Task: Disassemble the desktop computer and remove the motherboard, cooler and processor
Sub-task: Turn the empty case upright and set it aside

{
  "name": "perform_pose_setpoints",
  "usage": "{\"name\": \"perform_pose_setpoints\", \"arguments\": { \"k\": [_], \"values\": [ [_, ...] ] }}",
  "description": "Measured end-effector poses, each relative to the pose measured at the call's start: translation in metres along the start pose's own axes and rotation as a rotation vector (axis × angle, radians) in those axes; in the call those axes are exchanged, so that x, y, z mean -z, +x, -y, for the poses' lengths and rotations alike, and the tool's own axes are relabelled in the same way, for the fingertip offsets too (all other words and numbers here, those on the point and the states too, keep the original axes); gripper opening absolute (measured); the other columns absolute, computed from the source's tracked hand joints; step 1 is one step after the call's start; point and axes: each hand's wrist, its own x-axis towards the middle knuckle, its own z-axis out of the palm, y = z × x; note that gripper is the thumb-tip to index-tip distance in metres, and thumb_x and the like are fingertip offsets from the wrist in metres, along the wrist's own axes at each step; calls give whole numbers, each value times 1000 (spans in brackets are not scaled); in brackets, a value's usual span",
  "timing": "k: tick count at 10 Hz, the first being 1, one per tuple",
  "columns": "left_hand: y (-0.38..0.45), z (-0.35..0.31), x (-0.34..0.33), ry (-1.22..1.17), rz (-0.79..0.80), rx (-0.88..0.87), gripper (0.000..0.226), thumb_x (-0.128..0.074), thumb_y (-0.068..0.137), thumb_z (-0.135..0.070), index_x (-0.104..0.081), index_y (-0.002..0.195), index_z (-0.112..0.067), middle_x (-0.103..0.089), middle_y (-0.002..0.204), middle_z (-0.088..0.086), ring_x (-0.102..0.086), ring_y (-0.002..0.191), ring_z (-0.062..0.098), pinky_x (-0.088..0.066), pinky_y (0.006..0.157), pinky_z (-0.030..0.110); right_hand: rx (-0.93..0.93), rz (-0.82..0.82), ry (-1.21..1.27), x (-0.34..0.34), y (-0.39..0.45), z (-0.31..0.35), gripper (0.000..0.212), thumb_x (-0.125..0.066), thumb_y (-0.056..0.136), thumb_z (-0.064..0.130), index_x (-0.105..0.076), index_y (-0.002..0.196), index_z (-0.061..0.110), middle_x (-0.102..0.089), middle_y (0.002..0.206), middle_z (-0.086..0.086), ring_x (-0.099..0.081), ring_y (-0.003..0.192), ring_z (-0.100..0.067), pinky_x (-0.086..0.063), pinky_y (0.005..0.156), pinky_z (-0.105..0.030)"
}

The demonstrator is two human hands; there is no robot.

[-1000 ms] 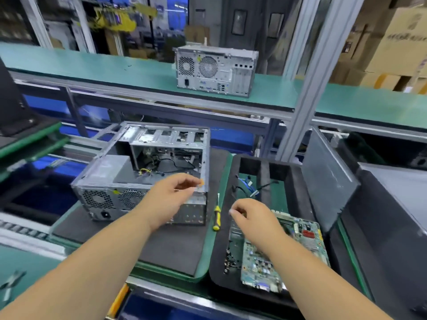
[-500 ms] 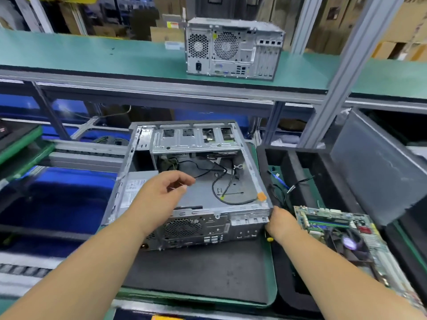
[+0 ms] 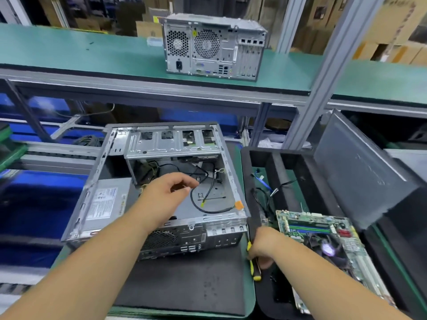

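With the motherboard [image 3: 323, 241] already out and lying in the black tray [image 3: 298, 162] on the right, the right hand [image 3: 262, 247] has dropped to grip the yellow-handled screwdriver [image 3: 254, 266] beside the emptied case [image 3: 161, 181], while the left hand [image 3: 165, 195], loosely curled and holding nothing, has moved over its open interior, so cooler removal likely follows

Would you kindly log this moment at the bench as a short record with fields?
open case: open computer case lies on a dark mat, its floor bare but for loose black cables
motherboard: motherboard lies outside the case in the black tray to the right, fan on top
left hand: left hand hovers over the case interior, fingers loosely curled, holding nothing
right hand: right hand grips the yellow-handled screwdriver between case and tray
shelf: second, closed computer stands on the green shelf
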Motion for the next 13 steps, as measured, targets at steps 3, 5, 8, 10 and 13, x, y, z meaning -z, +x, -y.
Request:
{"name": "perform_pose_setpoints", "arguments": {
  "k": [3,5,8,10,13],
  "values": [
    [-8,12,21,10,-313,94,26,-62,89,-10,-67,101,-32,-66,102,-12,-60,95,4,-39,75,9,275,-188,-243,58,7,20,23,-60,88,10,-68,108,0,-70,104,-14,-65,91,-26,-47,71,-27],
    [-29,36,51,377,-658,414,46,-63,81,-28,-57,127,-27,-54,126,7,-52,111,28,-44,88,38,568,-551,427,99,16,65,35,-43,99,46,-53,116,17,-58,115,-5,-57,99,-24,-44,79,-34],
    [-47,63,35,486,-671,826,96,-64,68,-67,-19,145,-30,-15,153,11,-14,139,34,-16,114,48,711,-525,306,125,38,112,82,-60,90,15,-11,155,30,-6,161,4,-12,147,-26,-29,111,-41],
    [-48,79,31,498,-706,693,103,-63,64,-73,-18,146,-30,-14,155,6,-10,136,34,-22,112,46,700,-464,371,116,42,117,86,-48,89,-7,-9,156,29,9,160,17,-15,146,-24,-41,76,-25],
    [-19,104,84,515,-587,521,95,-67,68,-64,-24,147,-33,-21,153,4,-10,140,29,-12,115,38,521,-567,438,90,23,127,80,-48,87,-7,-18,155,23,6,160,14,-21,141,-29,-49,89,-40]
  ]
}}
